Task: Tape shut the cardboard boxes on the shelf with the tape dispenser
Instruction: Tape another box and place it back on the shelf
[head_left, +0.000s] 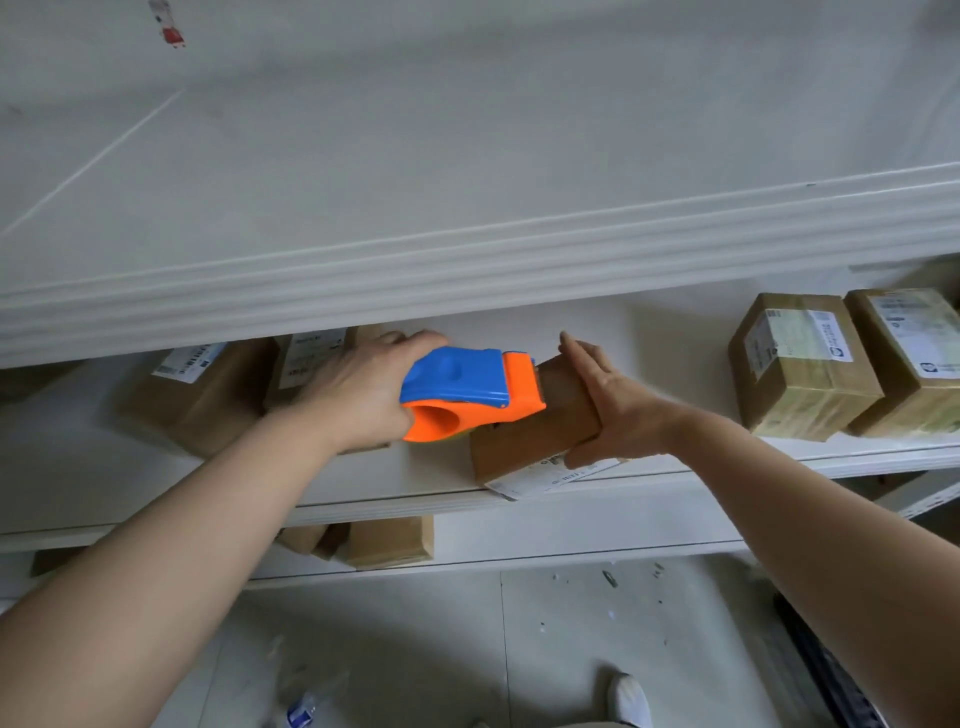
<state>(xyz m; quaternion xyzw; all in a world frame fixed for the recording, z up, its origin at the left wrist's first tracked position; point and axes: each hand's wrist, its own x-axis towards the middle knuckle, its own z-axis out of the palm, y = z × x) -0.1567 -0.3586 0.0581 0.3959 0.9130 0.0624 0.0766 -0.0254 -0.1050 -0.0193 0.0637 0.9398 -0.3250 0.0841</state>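
Note:
My left hand (363, 389) grips an orange and blue tape dispenser (467, 392), whose front end rests on the top of a small cardboard box (540, 431). That box sits near the front edge of the white middle shelf (441, 480), with a white label hanging off its lower side. My right hand (608, 410) is pressed flat against the box's right side, thumb under its near corner, steadying it.
Two labelled boxes (208, 395) stand behind my left hand. Two taped boxes (802, 366) sit at the shelf's right end. An upper shelf (467, 260) overhangs the work. More boxes (389, 540) lie on the lower shelf; scraps litter the floor (597, 623).

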